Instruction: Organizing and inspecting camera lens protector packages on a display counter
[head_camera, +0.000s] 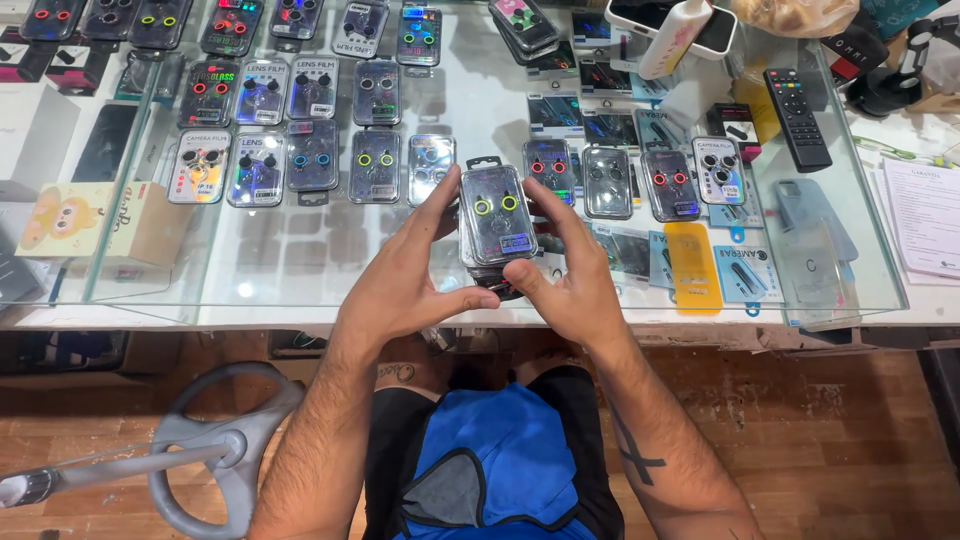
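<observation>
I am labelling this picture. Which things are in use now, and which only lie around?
In use: left hand, right hand, stack of clear lens-ring packs.

Lying about: packs laid in rows, black remote control, yellow packet, glass counter.

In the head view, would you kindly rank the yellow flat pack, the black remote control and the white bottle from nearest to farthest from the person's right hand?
From the right hand:
1. Yellow flat pack, just to its right on the glass.
2. Black remote control, farther right and up the counter.
3. White bottle, at the top edge, lying tilted.

You had one remote control (797, 116), one white bottle (676, 38) and one yellow package (692, 267) (packs beyond counting).
</observation>
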